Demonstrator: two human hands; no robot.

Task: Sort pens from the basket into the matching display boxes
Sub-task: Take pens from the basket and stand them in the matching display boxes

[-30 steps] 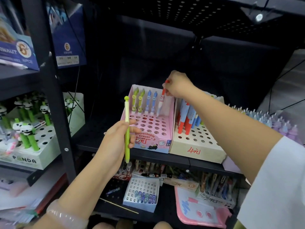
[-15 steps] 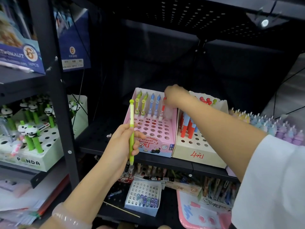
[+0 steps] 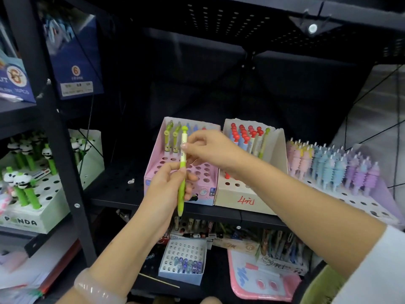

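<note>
Pink display box (image 3: 153, 170): front hole rows free; pens (image 3: 172, 137) crowd back row; shelf (image 3: 241, 20) overhead limits reach.

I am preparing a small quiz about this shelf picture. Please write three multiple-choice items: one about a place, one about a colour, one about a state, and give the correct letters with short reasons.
1. Where does the pink display box stand relative to the cream display box?
A. to its left
B. to its right
C. on the shelf below it

2. What colour is the pen held in both hands?
A. red
B. blue
C. green

3. What is the right hand doing?
A. resting flat on the shelf
B. pinching the upper part of the pen
C. hanging empty

Answers:
1 A: the pink box touches the cream box's left wall.
2 C: its body and top knob are green.
3 B: thumb and fingers close on the pen above the left hand, which grips its middle.
</note>
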